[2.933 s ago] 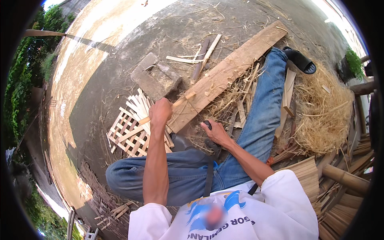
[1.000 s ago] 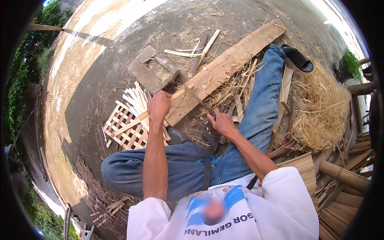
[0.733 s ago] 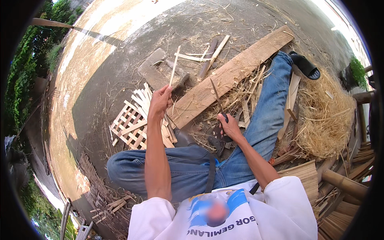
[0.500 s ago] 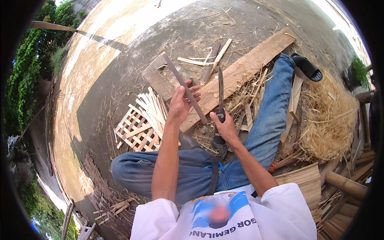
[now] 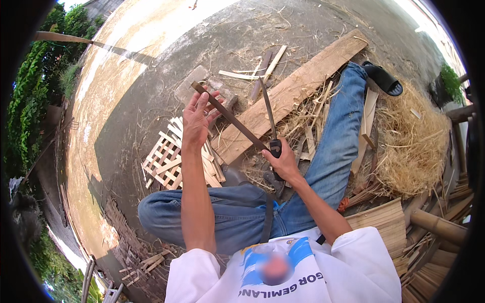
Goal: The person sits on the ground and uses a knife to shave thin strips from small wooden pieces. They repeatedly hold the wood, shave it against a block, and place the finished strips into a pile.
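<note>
Bare concrete ground [image 5: 131, 101] littered with straw and a long wooden plank [image 5: 293, 96]; left hand [image 5: 198, 118] steadies a thin dark bamboo strip [image 5: 230, 117], fingers loosely curled; right hand [image 5: 284, 162] is clenched on a black-handled long knife [image 5: 269, 115] — blade apparently meeting the strip; keep strokes shallow, directed away from fingers.

White short-sleeved shirt with blue print, blue jeans, apparently a black sandal [image 5: 382, 79].
</note>
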Demonstrator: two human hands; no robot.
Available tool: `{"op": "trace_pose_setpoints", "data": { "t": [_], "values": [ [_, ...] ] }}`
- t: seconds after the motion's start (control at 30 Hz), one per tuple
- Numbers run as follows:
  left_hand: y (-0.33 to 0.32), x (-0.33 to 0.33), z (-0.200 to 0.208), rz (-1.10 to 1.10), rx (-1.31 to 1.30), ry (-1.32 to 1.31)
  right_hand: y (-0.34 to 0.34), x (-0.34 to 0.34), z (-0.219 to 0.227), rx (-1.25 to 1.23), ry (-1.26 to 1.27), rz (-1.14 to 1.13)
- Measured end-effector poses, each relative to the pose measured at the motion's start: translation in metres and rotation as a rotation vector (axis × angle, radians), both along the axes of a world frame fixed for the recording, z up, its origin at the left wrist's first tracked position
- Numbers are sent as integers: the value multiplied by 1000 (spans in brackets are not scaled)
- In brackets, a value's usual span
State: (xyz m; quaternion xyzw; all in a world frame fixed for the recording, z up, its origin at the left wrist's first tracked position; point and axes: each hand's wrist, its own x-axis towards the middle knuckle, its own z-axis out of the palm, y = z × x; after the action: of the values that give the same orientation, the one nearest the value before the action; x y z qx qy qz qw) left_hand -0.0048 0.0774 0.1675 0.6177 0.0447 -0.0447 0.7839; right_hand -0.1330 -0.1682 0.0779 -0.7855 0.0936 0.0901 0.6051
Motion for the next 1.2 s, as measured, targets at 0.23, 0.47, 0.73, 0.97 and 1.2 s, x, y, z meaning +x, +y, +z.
{"op": "trace_pose_setpoints", "data": {
  "t": [0.23, 0.47, 0.73, 0.97, 1.2],
  "values": [
    [-12, 0, 22, 169, 117, -187, -1, 8, -63, -468, -433, -162],
    [-8, 3, -7, 207, 269, -182, 16, -4, -8, 138, 143, 117],
    [1, -1, -13, 215, 206, -177, 54, 12, 9, 154, -72, 162],
    [10, 4, -18, 216, 200, -185, 16, 4, -90, 84, 264, 19],
    [-12, 4, -20, 249, 138, -203, 19, 5, -94, 111, 275, -2]
  ]
}}
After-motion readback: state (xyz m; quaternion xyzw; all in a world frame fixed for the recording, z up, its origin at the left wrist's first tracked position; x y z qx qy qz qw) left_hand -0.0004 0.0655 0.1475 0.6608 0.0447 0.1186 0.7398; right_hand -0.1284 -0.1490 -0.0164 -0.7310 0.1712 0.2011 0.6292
